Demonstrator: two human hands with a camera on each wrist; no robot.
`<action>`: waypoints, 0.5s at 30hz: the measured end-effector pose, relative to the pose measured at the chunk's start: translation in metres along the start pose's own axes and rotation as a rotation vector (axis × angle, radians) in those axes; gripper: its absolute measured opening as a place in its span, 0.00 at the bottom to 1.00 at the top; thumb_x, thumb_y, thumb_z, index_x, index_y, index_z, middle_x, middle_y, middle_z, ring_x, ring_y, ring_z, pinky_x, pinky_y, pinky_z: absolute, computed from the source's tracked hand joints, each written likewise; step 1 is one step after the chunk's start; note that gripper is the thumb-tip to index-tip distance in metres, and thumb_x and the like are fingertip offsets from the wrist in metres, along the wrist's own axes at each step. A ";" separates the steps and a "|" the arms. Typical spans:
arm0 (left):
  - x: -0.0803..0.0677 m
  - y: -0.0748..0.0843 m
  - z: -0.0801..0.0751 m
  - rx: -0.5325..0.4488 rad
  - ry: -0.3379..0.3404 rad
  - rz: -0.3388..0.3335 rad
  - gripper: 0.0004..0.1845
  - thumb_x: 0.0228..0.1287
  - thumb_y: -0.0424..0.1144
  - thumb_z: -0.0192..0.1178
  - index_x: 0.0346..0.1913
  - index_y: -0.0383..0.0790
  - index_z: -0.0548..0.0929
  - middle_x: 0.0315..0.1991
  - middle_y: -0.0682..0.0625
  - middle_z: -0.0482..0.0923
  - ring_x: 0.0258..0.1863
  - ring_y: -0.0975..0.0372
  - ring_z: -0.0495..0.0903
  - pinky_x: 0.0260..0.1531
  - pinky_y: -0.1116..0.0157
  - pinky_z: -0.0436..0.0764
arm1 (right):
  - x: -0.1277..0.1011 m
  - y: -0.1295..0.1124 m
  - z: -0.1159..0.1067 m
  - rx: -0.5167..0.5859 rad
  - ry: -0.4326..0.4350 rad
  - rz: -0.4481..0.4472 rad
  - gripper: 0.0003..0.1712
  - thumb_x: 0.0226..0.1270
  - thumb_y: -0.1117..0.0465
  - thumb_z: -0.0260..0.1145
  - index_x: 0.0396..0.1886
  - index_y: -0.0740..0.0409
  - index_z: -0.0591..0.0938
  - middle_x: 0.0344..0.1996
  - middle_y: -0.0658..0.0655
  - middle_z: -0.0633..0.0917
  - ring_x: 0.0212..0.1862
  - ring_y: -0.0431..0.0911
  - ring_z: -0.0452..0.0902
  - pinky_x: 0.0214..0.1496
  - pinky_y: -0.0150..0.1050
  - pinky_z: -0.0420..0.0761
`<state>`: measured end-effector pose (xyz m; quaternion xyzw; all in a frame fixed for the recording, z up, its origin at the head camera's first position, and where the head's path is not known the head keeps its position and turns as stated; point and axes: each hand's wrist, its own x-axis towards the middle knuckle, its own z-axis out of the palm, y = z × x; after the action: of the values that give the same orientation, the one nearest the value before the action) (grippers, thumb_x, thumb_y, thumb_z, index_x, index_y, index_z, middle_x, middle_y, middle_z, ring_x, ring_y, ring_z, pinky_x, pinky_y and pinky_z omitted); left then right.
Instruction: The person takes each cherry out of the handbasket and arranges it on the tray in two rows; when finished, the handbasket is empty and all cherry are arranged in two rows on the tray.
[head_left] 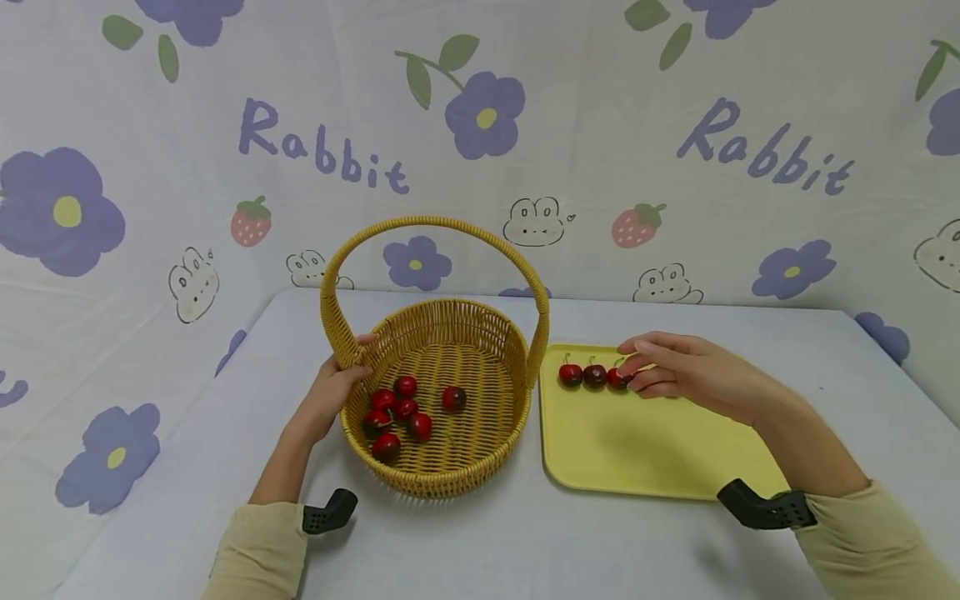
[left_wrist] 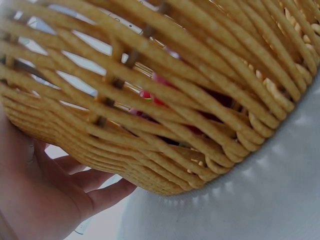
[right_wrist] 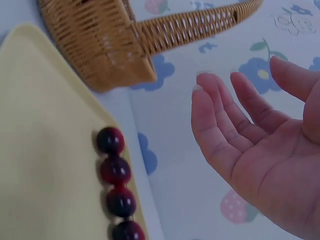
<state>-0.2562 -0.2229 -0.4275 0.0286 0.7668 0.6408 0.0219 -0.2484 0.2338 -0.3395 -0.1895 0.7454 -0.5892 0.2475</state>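
Observation:
A yellow wicker basket (head_left: 431, 483) with a tall arched handle stands on the table, several dark red cherries (head_left: 421, 427) lying mostly in its left half. My left hand (head_left: 333, 390) grips the basket's left rim near the foot of the handle; the left wrist view has the hand (left_wrist: 55, 195) against the woven wall. Right of the basket lies a yellow tray (head_left: 600, 450), with a row of cherries (right_wrist: 116, 171) along its far edge. Above that row my right hand (head_left: 686, 371) hovers, fingers loosely bent and holding nothing. It hides part of the row in the head view.
A white cloth covers the table (head_left: 495, 550). Behind it hangs a white curtain (head_left: 585, 125) printed with purple flowers, rabbits and strawberries. Each wrist carries a black camera mount (head_left: 765, 507).

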 end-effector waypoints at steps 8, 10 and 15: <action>0.000 0.000 0.000 -0.002 0.000 0.003 0.27 0.69 0.29 0.43 0.70 0.37 0.60 0.67 0.34 0.59 0.65 0.44 0.60 0.63 0.44 0.53 | 0.025 -0.006 0.027 0.125 -0.160 -0.057 0.23 0.77 0.56 0.49 0.62 0.67 0.66 0.51 0.65 0.77 0.49 0.51 0.77 0.54 0.42 0.75; 0.001 0.000 0.000 -0.002 0.004 -0.001 0.26 0.69 0.29 0.43 0.70 0.37 0.60 0.67 0.34 0.59 0.65 0.45 0.59 0.64 0.44 0.53 | 0.031 -0.007 0.036 0.124 -0.191 -0.062 0.25 0.77 0.56 0.49 0.64 0.68 0.64 0.51 0.64 0.77 0.50 0.52 0.76 0.55 0.43 0.75; 0.002 -0.001 0.000 0.001 0.011 -0.004 0.26 0.68 0.29 0.44 0.70 0.37 0.61 0.67 0.35 0.59 0.65 0.45 0.60 0.63 0.46 0.54 | 0.047 -0.012 0.059 0.083 -0.236 -0.040 0.27 0.76 0.55 0.51 0.65 0.69 0.63 0.53 0.67 0.74 0.53 0.57 0.74 0.55 0.45 0.74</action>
<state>-0.2579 -0.2225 -0.4285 0.0235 0.7673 0.6406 0.0193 -0.2514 0.1574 -0.3452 -0.2621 0.6820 -0.5981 0.3294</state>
